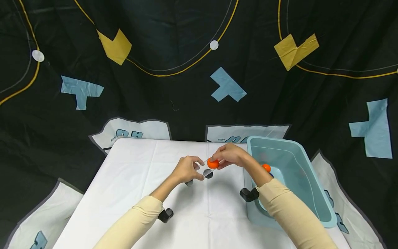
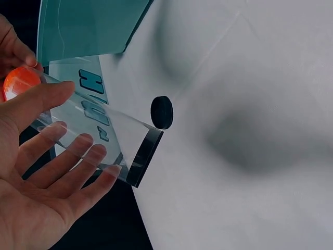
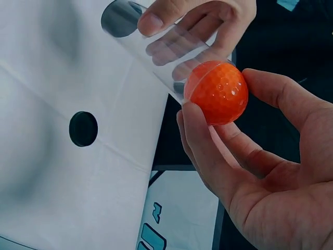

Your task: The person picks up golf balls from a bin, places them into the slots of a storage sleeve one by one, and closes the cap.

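Note:
My left hand (image 1: pixel 186 169) grips a clear plastic tube (image 2: pixel 115 136), thumb on one side and fingers on the other. The tube tilts above the table, its black-capped end (image 2: pixel 144 158) lower. At its raised open end, my right hand (image 1: pixel 232 155) pinches an orange golf ball (image 3: pixel 222 96) between thumb and fingers. Part of that ball overlaps the tube's mouth in the right wrist view. A loose round black cap (image 3: pixel 83 128) lies on the white table, below the tube. In the head view my left hand hides most of the tube.
A light-blue plastic bin (image 1: pixel 306 162) stands at the table's right side, under my right forearm. Inside it are another orange ball (image 1: pixel 266 167) and a dark blue item (image 1: pixel 271 175), partly hidden by the arm. A black curtain (image 1: pixel 174 100) hangs behind the white table (image 1: pixel 130 166).

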{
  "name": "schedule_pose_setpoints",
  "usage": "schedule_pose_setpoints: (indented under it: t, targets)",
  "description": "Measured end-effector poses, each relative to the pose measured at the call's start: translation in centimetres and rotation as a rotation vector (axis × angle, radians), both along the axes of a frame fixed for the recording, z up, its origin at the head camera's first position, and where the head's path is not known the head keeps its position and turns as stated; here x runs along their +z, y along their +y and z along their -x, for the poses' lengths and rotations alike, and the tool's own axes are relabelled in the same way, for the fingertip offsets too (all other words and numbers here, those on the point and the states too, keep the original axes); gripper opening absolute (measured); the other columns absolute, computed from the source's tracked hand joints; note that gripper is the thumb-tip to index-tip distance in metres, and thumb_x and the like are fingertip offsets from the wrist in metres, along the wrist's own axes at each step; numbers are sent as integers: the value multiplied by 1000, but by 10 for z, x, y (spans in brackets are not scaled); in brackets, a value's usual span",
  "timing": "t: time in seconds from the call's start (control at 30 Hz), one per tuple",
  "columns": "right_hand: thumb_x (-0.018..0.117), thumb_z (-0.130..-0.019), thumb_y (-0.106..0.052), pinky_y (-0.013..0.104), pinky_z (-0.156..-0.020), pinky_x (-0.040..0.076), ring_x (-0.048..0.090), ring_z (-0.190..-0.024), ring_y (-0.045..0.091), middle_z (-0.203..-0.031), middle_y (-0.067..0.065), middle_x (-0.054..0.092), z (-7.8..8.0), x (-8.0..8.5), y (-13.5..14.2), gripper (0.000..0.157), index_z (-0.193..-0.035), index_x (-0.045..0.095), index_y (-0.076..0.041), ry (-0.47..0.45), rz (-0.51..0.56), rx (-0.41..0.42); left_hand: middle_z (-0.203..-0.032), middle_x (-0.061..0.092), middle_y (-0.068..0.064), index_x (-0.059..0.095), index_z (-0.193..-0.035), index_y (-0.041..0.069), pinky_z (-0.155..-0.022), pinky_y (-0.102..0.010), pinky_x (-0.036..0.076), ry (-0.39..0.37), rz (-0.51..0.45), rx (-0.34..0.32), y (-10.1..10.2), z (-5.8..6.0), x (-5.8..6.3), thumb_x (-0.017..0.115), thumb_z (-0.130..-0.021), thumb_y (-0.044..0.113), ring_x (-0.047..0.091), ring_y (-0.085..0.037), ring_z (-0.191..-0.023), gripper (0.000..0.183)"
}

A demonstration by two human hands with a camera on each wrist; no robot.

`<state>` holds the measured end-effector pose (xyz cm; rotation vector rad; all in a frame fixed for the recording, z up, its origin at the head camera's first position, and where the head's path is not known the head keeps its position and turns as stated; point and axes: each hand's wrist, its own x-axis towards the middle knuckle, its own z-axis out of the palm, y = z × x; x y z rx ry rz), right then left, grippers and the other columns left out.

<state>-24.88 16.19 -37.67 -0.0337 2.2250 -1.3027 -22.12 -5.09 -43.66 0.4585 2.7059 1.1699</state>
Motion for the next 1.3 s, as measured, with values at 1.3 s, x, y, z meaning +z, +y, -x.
schedule_pose_setpoints:
  t: [1.3]
  targets:
    - [77, -87, -19, 36, -87, 60, 72, -90, 23, -113, 13, 71, 2, -3, 4, 23, -101, 70, -1, 23, -26, -10, -85, 76, -7, 78, -98, 14, -71, -31, 54, 45, 9, 41, -8, 3, -5, 94, -62, 16, 66, -14, -78, 40]
